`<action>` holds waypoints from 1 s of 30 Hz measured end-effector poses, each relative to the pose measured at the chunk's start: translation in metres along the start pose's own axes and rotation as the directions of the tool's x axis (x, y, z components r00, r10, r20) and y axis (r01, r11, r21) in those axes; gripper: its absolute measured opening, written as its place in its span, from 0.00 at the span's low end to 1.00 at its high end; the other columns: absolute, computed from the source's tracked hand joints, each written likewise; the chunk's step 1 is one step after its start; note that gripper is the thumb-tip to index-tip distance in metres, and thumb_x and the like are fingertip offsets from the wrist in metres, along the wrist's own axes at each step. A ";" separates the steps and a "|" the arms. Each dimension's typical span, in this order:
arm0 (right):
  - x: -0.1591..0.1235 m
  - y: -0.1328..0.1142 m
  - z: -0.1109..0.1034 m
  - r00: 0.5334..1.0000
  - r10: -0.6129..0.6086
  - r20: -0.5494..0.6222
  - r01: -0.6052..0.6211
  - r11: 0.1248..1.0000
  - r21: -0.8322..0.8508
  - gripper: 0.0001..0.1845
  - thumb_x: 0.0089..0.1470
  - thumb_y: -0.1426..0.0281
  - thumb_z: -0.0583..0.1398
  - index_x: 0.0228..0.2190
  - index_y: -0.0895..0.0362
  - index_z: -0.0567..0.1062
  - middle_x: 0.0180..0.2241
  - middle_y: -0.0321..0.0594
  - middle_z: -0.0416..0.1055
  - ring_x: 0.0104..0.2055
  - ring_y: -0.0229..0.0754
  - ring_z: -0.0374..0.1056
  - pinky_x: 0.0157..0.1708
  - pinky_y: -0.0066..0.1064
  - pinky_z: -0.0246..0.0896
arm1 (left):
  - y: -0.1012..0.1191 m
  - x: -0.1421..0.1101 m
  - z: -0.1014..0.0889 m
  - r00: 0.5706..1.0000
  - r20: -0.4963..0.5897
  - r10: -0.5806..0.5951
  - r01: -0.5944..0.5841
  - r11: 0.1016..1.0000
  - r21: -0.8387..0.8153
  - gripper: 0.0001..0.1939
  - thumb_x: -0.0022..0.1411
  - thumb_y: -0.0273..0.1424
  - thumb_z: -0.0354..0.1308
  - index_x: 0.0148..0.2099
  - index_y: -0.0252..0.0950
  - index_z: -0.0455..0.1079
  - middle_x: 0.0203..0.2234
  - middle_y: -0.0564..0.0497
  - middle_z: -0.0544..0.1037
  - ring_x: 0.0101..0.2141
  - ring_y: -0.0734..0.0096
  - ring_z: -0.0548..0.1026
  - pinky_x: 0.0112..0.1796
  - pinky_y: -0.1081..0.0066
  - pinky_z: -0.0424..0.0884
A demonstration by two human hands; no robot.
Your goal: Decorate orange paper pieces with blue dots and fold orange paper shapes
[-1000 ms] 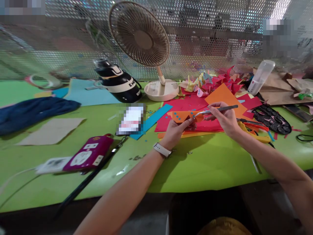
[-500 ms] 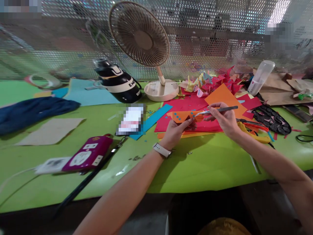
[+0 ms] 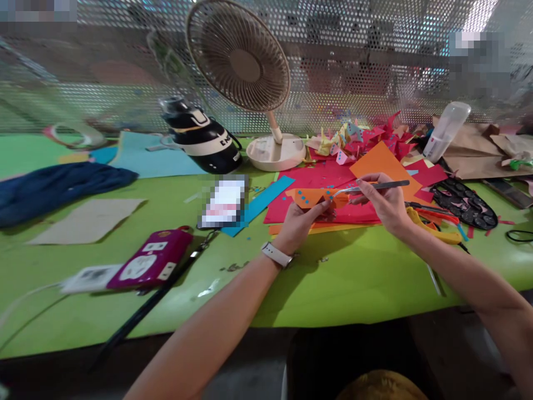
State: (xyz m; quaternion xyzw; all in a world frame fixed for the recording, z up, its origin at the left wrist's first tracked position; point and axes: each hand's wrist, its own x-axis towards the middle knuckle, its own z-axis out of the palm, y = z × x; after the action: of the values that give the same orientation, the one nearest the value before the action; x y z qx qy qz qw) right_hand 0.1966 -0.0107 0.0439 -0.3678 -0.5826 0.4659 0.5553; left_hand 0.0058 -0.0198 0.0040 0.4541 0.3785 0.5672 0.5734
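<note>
My left hand (image 3: 297, 225) is closed on a folded orange paper piece (image 3: 306, 199) with small blue dots on it. My right hand (image 3: 383, 203) pinches a pair of metal tweezers (image 3: 375, 187). The tweezers' tip points left and meets the dotted paper close to my left thumb; whether a dot sits in the tip is too small to tell. Under both hands lie red paper sheets (image 3: 287, 211), and a square orange sheet (image 3: 381, 164) rests on them behind my right hand. A blue paper strip (image 3: 266, 203) lies left of my left hand.
A desk fan (image 3: 245, 65) and a dark bottle (image 3: 208, 147) stand at the back. Folded paper figures (image 3: 366, 139) are heaped behind the red sheets. Yellow-handled scissors (image 3: 437, 232) lie by my right wrist. At left are a phone (image 3: 225, 203) and a purple case (image 3: 154, 258).
The view has shifted very slightly. Both hands keep the same grip, and the tweezers' tip stays at the dotted orange paper.
</note>
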 end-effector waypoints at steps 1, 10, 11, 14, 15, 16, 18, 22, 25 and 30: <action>0.000 0.000 0.000 1.000 0.001 -0.003 -0.001 1.000 -0.002 0.26 0.49 0.49 0.66 0.36 0.56 0.70 0.28 0.38 0.78 0.26 0.39 0.77 0.28 0.30 0.72 | 0.000 0.000 0.000 1.000 -0.002 -0.001 0.001 1.000 0.009 0.19 0.44 0.41 0.74 0.32 0.33 0.76 0.22 0.51 0.78 0.24 0.71 0.76 0.29 0.69 0.78; 0.002 0.000 -0.001 1.000 0.006 -0.009 -0.006 1.000 -0.017 0.25 0.49 0.49 0.66 0.36 0.56 0.70 0.26 0.36 0.77 0.26 0.38 0.77 0.27 0.28 0.71 | -0.001 0.000 0.000 1.000 -0.017 -0.010 0.011 0.999 0.033 0.19 0.43 0.41 0.74 0.33 0.33 0.76 0.22 0.51 0.78 0.24 0.70 0.76 0.28 0.68 0.78; 0.002 -0.002 -0.002 1.000 -0.001 -0.021 0.000 1.000 -0.027 0.24 0.50 0.49 0.66 0.37 0.56 0.70 0.26 0.36 0.77 0.26 0.39 0.77 0.27 0.29 0.71 | 0.000 0.000 0.000 1.000 -0.019 -0.010 0.011 0.999 0.036 0.19 0.44 0.41 0.74 0.32 0.33 0.76 0.22 0.50 0.78 0.24 0.69 0.76 0.29 0.68 0.78; 0.005 -0.007 -0.006 0.997 -0.032 -0.069 0.028 0.999 -0.045 0.24 0.50 0.49 0.66 0.37 0.55 0.70 0.27 0.36 0.78 0.26 0.39 0.77 0.28 0.29 0.72 | 0.001 0.000 0.000 1.000 -0.023 -0.015 0.016 0.999 0.038 0.18 0.43 0.40 0.73 0.32 0.33 0.75 0.21 0.51 0.78 0.24 0.69 0.77 0.29 0.68 0.77; 0.005 -0.009 -0.007 0.996 -0.045 -0.083 0.042 0.998 -0.048 0.24 0.50 0.48 0.66 0.36 0.55 0.70 0.27 0.36 0.78 0.27 0.40 0.77 0.28 0.30 0.72 | 0.001 0.000 0.000 1.000 -0.025 -0.016 0.017 0.999 0.035 0.18 0.43 0.40 0.74 0.32 0.32 0.75 0.21 0.50 0.78 0.23 0.69 0.77 0.29 0.68 0.77; 0.006 -0.010 -0.008 0.994 -0.061 -0.093 0.057 0.997 -0.050 0.24 0.50 0.48 0.65 0.35 0.55 0.70 0.27 0.37 0.77 0.28 0.40 0.78 0.27 0.30 0.71 | 0.001 0.000 0.000 0.999 -0.029 -0.015 0.016 0.999 0.029 0.18 0.43 0.40 0.74 0.32 0.32 0.75 0.22 0.50 0.78 0.23 0.69 0.77 0.29 0.68 0.77; 0.008 -0.013 -0.010 0.991 -0.086 -0.104 0.081 0.995 -0.052 0.24 0.50 0.48 0.65 0.34 0.55 0.70 0.27 0.37 0.77 0.28 0.41 0.78 0.27 0.29 0.71 | 0.001 0.000 0.000 0.999 -0.040 -0.008 0.008 1.000 0.013 0.18 0.42 0.39 0.74 0.32 0.33 0.76 0.23 0.50 0.79 0.23 0.69 0.77 0.28 0.68 0.77; 0.008 -0.014 -0.010 0.989 -0.097 -0.110 0.090 0.994 -0.059 0.23 0.50 0.49 0.66 0.32 0.55 0.71 0.25 0.35 0.76 0.26 0.40 0.77 0.25 0.29 0.70 | 0.002 0.000 0.000 0.999 -0.045 -0.008 0.008 1.000 -0.012 0.17 0.42 0.38 0.74 0.30 0.33 0.76 0.23 0.50 0.79 0.23 0.70 0.77 0.29 0.69 0.77; 0.007 -0.013 -0.008 0.993 -0.083 -0.089 0.077 0.995 -0.064 0.24 0.49 0.47 0.66 0.31 0.55 0.70 0.26 0.36 0.76 0.25 0.39 0.76 0.25 0.30 0.70 | 0.002 0.000 0.000 0.999 -0.040 -0.015 0.014 1.000 -0.026 0.18 0.42 0.40 0.74 0.31 0.32 0.76 0.24 0.50 0.80 0.24 0.70 0.77 0.28 0.69 0.76; 0.006 -0.022 -0.009 0.990 -0.118 -0.073 0.111 0.990 -0.090 0.24 0.49 0.47 0.65 0.31 0.54 0.70 0.28 0.37 0.76 0.27 0.40 0.77 0.26 0.31 0.72 | 0.001 0.002 0.000 0.993 -0.099 -0.056 0.052 0.998 -0.040 0.21 0.38 0.41 0.76 0.31 0.33 0.76 0.25 0.49 0.81 0.23 0.70 0.77 0.28 0.69 0.77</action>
State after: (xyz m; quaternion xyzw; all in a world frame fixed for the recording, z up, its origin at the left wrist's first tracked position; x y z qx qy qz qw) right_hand 0.2070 -0.0105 0.0663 -0.3753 -0.5999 0.3930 0.5872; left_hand 0.0060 -0.0183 0.0052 0.4039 0.4084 0.5805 0.5772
